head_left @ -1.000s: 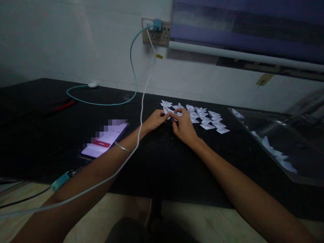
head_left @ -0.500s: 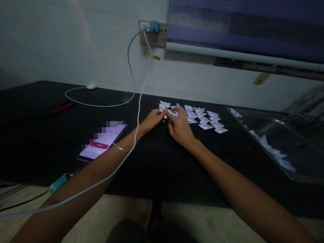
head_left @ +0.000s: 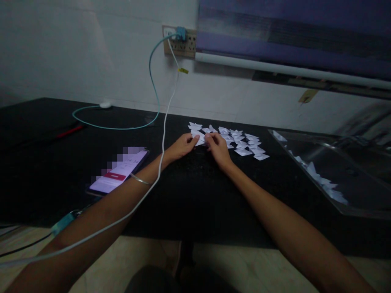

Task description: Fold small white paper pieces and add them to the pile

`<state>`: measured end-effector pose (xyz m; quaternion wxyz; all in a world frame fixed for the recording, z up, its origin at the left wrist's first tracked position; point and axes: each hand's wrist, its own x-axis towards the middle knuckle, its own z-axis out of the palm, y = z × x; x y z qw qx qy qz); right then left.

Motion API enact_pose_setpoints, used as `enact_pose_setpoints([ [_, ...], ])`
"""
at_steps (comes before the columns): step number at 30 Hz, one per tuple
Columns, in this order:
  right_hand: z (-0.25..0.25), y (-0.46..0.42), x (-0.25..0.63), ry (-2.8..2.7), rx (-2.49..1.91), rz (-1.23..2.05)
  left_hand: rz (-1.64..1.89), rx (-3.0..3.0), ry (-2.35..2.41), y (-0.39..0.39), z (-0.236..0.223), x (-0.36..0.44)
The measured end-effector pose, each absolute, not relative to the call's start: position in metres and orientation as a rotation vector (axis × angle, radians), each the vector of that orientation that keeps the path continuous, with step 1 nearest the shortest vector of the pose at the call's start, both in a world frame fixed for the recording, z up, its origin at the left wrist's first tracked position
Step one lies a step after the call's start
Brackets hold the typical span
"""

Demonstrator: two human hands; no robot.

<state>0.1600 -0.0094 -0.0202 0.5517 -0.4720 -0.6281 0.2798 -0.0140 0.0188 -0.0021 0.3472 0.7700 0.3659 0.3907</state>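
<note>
Between my two hands is a piece of folded white paper [head_left: 200,138]. My left hand [head_left: 184,145] pinches its left side, thumb on top. My right hand [head_left: 218,147] grips the right side with closed fingers, which cover part of the paper. Just behind and to the right, several folded white paper boats [head_left: 243,151] lie in rows on the black countertop [head_left: 189,199]. A few of these are partly hidden behind my right hand.
A lit phone [head_left: 117,171] lies beside my left forearm. A white cable [head_left: 164,134] hangs across that forearm from the wall socket [head_left: 186,44]. To the right is a sink [head_left: 339,207] with white folded papers along its edge. A teal cable [head_left: 122,128] loops at the back left.
The whole view has shifted slightly, so things appear further left. My hands have moved a little apart, and more of the folded paper between them shows now.
</note>
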Motion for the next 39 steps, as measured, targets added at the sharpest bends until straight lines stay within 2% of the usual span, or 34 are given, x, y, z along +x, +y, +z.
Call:
enact_pose_setpoints([
  [10, -0.010, -0.020, 0.159, -1.698, -1.127, 0.499, 0.954, 2.126, 0.763, 0.021, -0.008, -0.016],
  [24, -0.010, -0.018, 0.168, -1.646, -1.125, 0.512, 1.223, 1.929, 0.693, 0.026, -0.006, -0.017],
  [33, -0.013, -0.013, 0.169, -1.634, -1.035, 0.576, 1.239, 1.702, 0.766, 0.021, -0.001, -0.018],
  [39, -0.010, -0.016, 0.170, -1.621, -1.089, 0.538, 1.271, 1.794, 0.725, 0.019, 0.001, -0.018],
])
